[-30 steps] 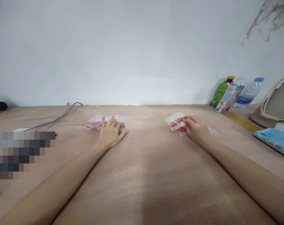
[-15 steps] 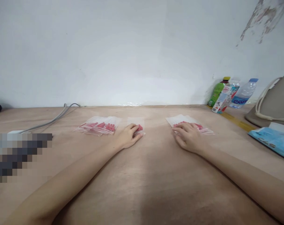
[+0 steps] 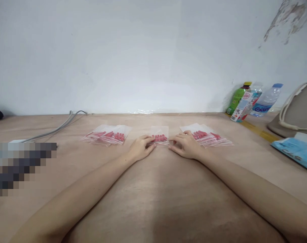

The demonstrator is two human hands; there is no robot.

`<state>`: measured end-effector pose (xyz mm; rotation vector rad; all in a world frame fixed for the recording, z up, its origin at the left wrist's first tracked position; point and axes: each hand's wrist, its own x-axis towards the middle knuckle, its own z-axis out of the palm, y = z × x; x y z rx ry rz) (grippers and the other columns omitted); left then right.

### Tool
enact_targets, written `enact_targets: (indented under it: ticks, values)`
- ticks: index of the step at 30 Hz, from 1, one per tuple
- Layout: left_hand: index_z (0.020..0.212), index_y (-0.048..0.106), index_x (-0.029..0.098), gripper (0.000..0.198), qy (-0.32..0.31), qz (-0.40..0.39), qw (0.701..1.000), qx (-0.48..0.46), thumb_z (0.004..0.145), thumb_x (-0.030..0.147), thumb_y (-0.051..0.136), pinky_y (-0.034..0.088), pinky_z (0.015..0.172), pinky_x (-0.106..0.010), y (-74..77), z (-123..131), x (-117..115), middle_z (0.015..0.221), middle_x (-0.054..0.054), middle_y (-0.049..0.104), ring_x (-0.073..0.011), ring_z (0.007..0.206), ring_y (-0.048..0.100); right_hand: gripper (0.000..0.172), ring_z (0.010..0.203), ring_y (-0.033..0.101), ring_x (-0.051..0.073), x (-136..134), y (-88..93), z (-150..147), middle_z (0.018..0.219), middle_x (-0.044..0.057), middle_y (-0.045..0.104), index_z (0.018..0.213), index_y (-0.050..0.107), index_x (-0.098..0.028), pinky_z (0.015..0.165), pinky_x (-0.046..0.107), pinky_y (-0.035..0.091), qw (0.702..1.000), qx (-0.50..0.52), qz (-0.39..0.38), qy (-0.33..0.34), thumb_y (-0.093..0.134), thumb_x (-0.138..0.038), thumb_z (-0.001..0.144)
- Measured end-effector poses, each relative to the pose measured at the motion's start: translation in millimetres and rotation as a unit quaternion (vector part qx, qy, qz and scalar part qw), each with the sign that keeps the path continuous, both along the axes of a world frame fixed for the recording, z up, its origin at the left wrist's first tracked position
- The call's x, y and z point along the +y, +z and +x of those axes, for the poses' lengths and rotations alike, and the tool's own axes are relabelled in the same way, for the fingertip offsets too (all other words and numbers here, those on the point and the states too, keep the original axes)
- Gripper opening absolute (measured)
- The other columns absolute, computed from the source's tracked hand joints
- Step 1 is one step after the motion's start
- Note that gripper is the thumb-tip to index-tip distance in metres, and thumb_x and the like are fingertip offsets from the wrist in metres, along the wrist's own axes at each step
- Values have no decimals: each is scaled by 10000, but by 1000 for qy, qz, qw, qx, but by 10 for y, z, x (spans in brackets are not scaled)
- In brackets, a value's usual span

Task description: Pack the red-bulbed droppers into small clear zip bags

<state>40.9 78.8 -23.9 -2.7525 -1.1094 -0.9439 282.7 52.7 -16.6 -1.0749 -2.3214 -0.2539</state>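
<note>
A clear zip bag point(image 3: 159, 131) with several red pieces lies flat on the wooden table point(image 3: 143, 189) between my hands. My left hand point(image 3: 142, 147) touches the bag's left edge, thumb and fingers on either side of its lower corner. Close to the bag's right edge is my right hand point(image 3: 185, 144), its fingers apart and holding nothing. Behind my left hand lies a fanned stack of similar bags point(image 3: 106, 135). Another fanned stack point(image 3: 211, 136) lies beside and partly behind my right hand.
Bottles point(image 3: 267, 99) stand by the wall at the back right, near a grey drawstring bag point(image 3: 295, 111) and a blue packet point(image 3: 295, 150). A grey cable point(image 3: 54, 130) runs along the left, beside a blurred-out object point(image 3: 19, 167).
The single bag has shifted right, and more of its red pieces show, with my left hand at its edge. My right hand has moved left, off the right stack, to near the single bag.
</note>
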Motion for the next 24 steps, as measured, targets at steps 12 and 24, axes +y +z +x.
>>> enact_targets:
  ticks: [12, 24]
  values:
    - [1009, 633, 167, 234, -16, 17, 1000, -5, 853, 293, 513, 500, 713, -277, -28, 98, 40, 921, -64, 616, -159, 786, 605, 154, 771, 570, 156, 97, -86, -52, 787, 26, 680, 863, 645, -193, 773, 335, 262, 996, -4, 80, -25, 533, -160, 762]
    - [1015, 635, 182, 226, -61, 68, 996, 25, 821, 271, 558, 483, 813, -323, -15, 235, 75, 986, -67, 639, -185, 922, 591, 261, 688, 515, 141, 168, -73, -23, 674, 23, 643, 715, 638, -185, 778, 339, 247, 981, -85, 172, -40, 423, -177, 863]
